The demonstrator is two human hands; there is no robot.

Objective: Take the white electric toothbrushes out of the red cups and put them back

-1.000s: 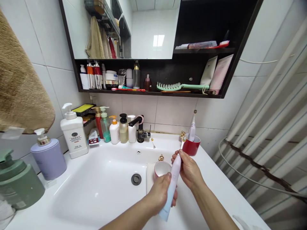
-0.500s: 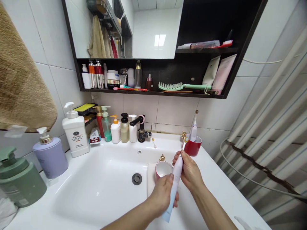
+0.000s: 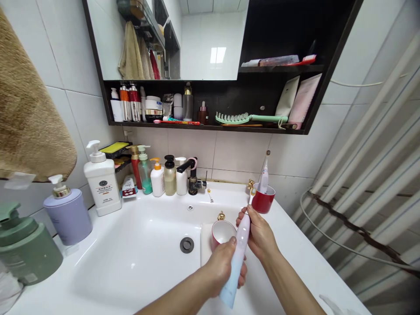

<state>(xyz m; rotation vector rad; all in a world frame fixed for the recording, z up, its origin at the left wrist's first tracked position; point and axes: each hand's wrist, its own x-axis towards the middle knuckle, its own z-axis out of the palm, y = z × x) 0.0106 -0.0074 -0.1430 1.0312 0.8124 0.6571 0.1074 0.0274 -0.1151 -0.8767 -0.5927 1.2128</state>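
An electric toothbrush (image 3: pixel 241 245) with a pink-to-blue handle is held at a slant over the right side of the sink, its brush head pointing up and away. My left hand (image 3: pixel 223 267) is closed round the handle, thumb along its upper side. Higher up, my right hand (image 3: pixel 260 232) pinches the neck where the brush head joins the handle. Just left of the handle stands a red cup (image 3: pixel 223 232) with a white inside, partly covered by my left hand. Behind it is a small gold ornament (image 3: pixel 221 215). A second red cup (image 3: pixel 263 201) holds another toothbrush (image 3: pixel 264 180).
The white sink (image 3: pixel 147 253) has a dark drain (image 3: pixel 187 245) and a black faucet (image 3: pixel 193 181) at the back. Several pump bottles (image 3: pixel 157 179) line the left and rear rim. Overhead hangs a dark cabinet (image 3: pixel 229 100) with toiletries. A small brush head (image 3: pixel 210 195) lies right of the faucet.
Both hands keep their hold on the electric toothbrush, and its handle's lower end has shifted slightly left and down. The whole view has shifted a little.
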